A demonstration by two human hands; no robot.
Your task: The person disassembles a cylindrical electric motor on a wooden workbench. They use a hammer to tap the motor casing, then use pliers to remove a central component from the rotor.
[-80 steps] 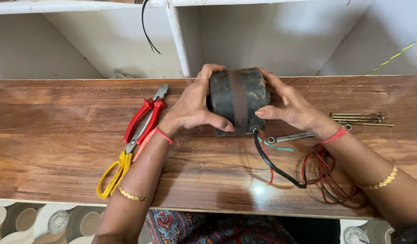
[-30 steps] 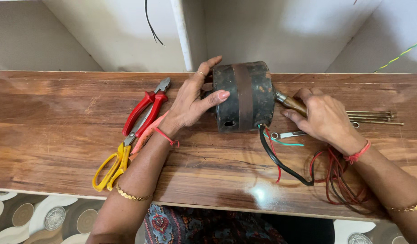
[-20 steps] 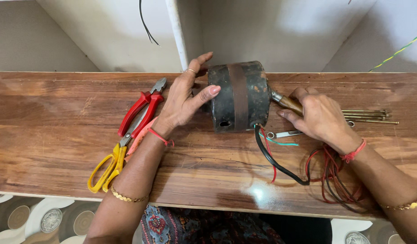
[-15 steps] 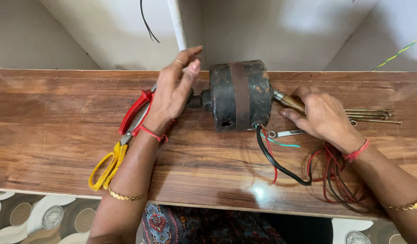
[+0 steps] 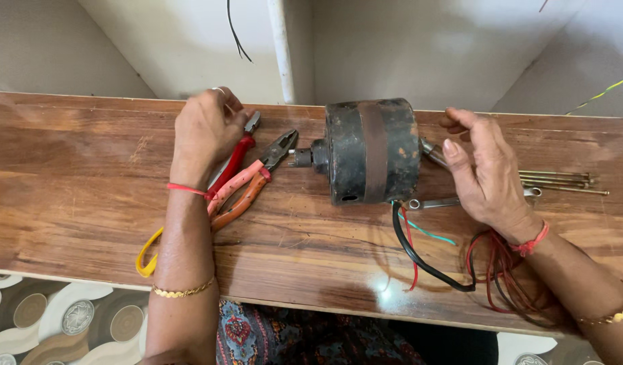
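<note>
My wooden table (image 5: 75,196) is brown, varnished and glossy, with a bright glare patch near its front edge; the motor (image 5: 372,152) before me is dark, dull metal, scuffed and matt, banded with a worn brownish strip; the pliers (image 5: 247,182) have grey metal jaws and smooth orange-pink plastic grips; the wires (image 5: 419,253) wear shiny plastic sheathing; the long bolts (image 5: 561,182) look brassy metal.

left hand (image 5: 205,128) curled, right hand (image 5: 487,172) open

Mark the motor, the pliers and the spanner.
Black cylindrical motor (image 5: 372,152), head view, on the brown band round its body.
Orange-handled pliers (image 5: 247,189), head view, on the handles.
Slim metal spanner (image 5: 434,202), head view, on its shaft.
</note>
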